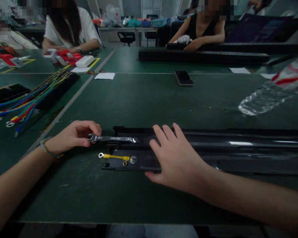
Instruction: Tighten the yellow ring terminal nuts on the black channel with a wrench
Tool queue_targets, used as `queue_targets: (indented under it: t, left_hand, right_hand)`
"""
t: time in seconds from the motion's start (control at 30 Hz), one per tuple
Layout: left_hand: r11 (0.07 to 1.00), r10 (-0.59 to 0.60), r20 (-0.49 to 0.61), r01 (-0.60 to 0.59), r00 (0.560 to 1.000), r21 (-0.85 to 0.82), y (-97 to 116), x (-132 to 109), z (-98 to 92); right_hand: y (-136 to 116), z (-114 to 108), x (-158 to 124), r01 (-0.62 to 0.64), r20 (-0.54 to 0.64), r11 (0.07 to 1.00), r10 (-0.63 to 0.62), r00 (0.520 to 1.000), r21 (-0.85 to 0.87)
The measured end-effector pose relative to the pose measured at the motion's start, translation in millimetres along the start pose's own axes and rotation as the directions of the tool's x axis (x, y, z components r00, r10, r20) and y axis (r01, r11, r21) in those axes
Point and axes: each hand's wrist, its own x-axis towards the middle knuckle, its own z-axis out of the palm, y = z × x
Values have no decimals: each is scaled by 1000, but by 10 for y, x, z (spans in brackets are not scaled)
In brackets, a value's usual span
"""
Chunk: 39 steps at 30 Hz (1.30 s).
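My left hand (83, 134) pinches the open end of a silver combination wrench (115, 138). The wrench's ring end reaches over the left end of a long black metal channel (213, 155). My right hand (175, 155) lies across this channel with the fingers spread and the thumb at its near edge. A short yellow cable (116, 157) with ring terminals has one end at a bolt (133, 159) in the channel; its other end sticks out past the channel's left end. A small brass-coloured nut (125, 163) lies beside the bolt.
A phone (183, 78) lies farther back on the green table (109, 195). To the right is a tilted plastic bottle (265, 91). Bundled coloured cables (37, 94) lie at left. Across the table, people sit by black bars (201, 57) and red-and-white parts (64, 57).
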Motion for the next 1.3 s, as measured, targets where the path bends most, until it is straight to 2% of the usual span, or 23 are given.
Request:
queue_targets:
  t: [0.4,0.63,1.1,1.3]
  left_hand:
    - [1000,-3,-10,3,1000,9,-14,-10,-15]
    - [999,-6,-3,6,1000,-39,17,4,3]
    - [998,20,62,-17,998,-60,38,10,21]
    - [998,-6,41,9,999,-59,43,4,14]
  right_hand:
    - [12,-13,2,2,12,1000,-2,1000,1]
    - [-7,-13,-11,2,20,1000,-1,1000,-21]
    - [2,-12,-9,5,6,1000,-4,1000,-17]
    - [4,-22,-6,1,16,1000,0,1000,-11]
